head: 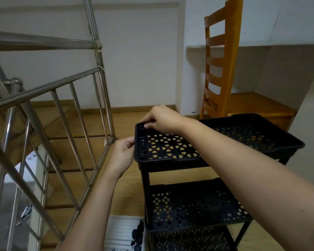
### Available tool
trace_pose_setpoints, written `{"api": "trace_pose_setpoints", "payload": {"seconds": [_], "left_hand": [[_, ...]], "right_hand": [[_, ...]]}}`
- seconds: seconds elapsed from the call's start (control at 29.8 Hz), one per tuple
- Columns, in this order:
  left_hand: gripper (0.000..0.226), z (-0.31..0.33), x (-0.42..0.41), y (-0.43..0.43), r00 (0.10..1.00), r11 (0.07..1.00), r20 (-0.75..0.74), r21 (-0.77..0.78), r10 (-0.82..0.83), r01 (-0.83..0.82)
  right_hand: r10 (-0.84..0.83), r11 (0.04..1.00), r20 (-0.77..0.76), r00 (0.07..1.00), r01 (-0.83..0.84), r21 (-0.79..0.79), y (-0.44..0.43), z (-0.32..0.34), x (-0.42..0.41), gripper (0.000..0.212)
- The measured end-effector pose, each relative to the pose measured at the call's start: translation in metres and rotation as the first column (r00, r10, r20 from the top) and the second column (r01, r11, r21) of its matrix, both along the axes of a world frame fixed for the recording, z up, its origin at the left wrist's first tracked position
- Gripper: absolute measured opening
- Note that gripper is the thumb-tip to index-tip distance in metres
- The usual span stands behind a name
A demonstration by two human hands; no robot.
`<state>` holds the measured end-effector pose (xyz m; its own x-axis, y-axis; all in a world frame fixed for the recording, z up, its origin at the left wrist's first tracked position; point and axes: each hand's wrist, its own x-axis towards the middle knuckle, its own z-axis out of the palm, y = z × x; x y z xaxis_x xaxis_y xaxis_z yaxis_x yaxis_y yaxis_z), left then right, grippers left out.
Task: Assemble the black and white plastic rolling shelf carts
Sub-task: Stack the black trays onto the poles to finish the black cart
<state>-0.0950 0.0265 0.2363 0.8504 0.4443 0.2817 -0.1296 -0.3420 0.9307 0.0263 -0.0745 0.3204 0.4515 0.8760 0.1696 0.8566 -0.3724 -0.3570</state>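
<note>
The black cart (198,205) stands at 4 o'clock in my view, three tiers showing. My right grip (161,117) pinches the far corner of the top tray (170,161) beside its socket (141,126). My left grip (122,154) curls on the 9 o'clock rim. I reckon hard pressure on that one corner could cock the tray off its posts, or send the cart rolling toward the stair railing (62,87).

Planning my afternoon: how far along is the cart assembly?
Done: the black cart stands three shelves high. In hand: the left hand holds the end of the top shelf while the right hand pinches its corner beside a socket. Left, probably: a white ribbed part and black pieces lie on the floor.
</note>
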Motion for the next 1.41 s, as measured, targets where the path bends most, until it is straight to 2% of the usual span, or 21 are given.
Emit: {"api": "trace_pose_setpoints", "payload": {"seconds": [0.24,0.37,0.44,0.5,0.54,0.57,0.64,0.71,0.77,0.87,0.94,1.01,1.08,1.14,1.21,1.28,1.34,1.41], "left_hand": [[0.023,-0.001,-0.002,-0.003,1.0,0.999,0.008,-0.049,0.016,-0.016],[0.024,0.003,-0.005,-0.004,0.999,0.998,-0.044,-0.068,-0.02,0.017],[0.025,0.006,-0.005,-0.004,0.997,0.978,-0.058,-0.203,-0.054,0.041],[0.026,0.013,-0.006,-0.005,0.997,0.881,-0.017,-0.471,-0.07,0.054],[0.027,0.018,-0.005,-0.007,0.998,0.831,0.004,-0.554,-0.061,0.053],[0.028,0.023,-0.004,-0.01,0.998,0.824,-0.007,-0.564,-0.062,0.047],[0.027,0.03,-0.001,-0.02,0.992,0.893,-0.098,-0.449,-0.082,0.029],[0.024,0.036,-0.002,-0.031,0.99,0.91,-0.12,-0.415,-0.072,0.015],[0.023,0.041,-0.002,-0.034,0.991,0.901,-0.13,-0.433,-0.036,-0.023],[0.02,0.046,-0.001,-0.025,0.985,0.894,-0.167,-0.437,0.028,-0.1],[0.02,0.051,0.003,-0.018,0.973,0.917,-0.225,-0.374,0.06,-0.143],[0.022,0.056,0.01,-0.013,0.956,0.944,-0.284,-0.292,0.069,-0.155],[0.024,0.062,0.018,-0.01,0.929,0.975,-0.361,-0.16,0.085,-0.152],[0.03,0.071,0.026,0.0,0.871,0.99,-0.473,0.099,0.134,-0.099],[0.035,0.083,0.039,0.009,0.788,0.909,-0.568,0.416,0.236,0.028],[0.039,0.099,0.052,0.002,0.721,0.735,-0.585,0.66,0.371,0.157],[0.048,0.114,0.073,-0.024,0.721,0.589,-0.553,0.769,0.418,0.249],[0.054,0.123,0.095,-0.07,0.774,0.536,-0.544,0.78,0.324,0.323]], "right_hand": [[0.021,0.999,-0.01,1.0,-0.021,-0.025,-0.004,-0.002,0.001,0.028],[0.018,0.999,-0.005,1.0,-0.018,-0.033,-0.005,-0.003,0.001,0.029],[0.018,0.999,0.014,1.0,-0.018,-0.039,-0.006,-0.003,0.001,0.029],[0.004,1.0,0.064,0.998,-0.002,-0.023,-0.004,-0.004,-0.001,0.028],[-0.001,1.0,0.083,0.997,0.003,-0.017,-0.003,-0.005,-0.002,0.027],[0.0,1.0,0.085,0.996,0.002,-0.019,-0.004,-0.004,-0.003,0.028],[0.009,0.998,0.042,0.999,-0.006,-0.058,-0.008,0.0,-0.005,0.029],[-0.001,0.991,-0.023,1.0,-0.002,-0.134,-0.021,0.007,-0.002,0.031],[-0.106,0.972,-0.045,0.993,0.094,-0.215,-0.048,0.016,0.008,0.032],[-0.393,0.881,0.022,0.919,0.384,-0.277,-0.111,0.024,0.043,0.036],[-0.529,0.808,0.05,0.847,0.521,-0.273,-0.157,0.026,0.066,0.032],[-0.597,0.777,-0.001,0.803,0.577,-0.253,-0.197,0.024,0.078,0.026],[-0.599,0.8,-0.193,0.777,0.572,-0.183,-0.231,0.018,0.08,0.026],[-0.526,0.829,-0.421,0.739,0.556,-0.059,-0.251,0.007,0.072,0.023],[-0.453,0.817,-0.525,0.72,0.571,0.078,-0.259,-0.004,0.062,0.021],[-0.406,0.778,-0.565,0.718,0.596,0.199,-0.258,-0.011,0.051,0.024],[-0.365,0.734,-0.599,0.713,0.616,0.286,-0.257,-0.017,0.041,0.029],[-0.31,0.693,-0.631,0.711,0.624,0.362,-0.259,-0.023,0.036,0.029]]}}
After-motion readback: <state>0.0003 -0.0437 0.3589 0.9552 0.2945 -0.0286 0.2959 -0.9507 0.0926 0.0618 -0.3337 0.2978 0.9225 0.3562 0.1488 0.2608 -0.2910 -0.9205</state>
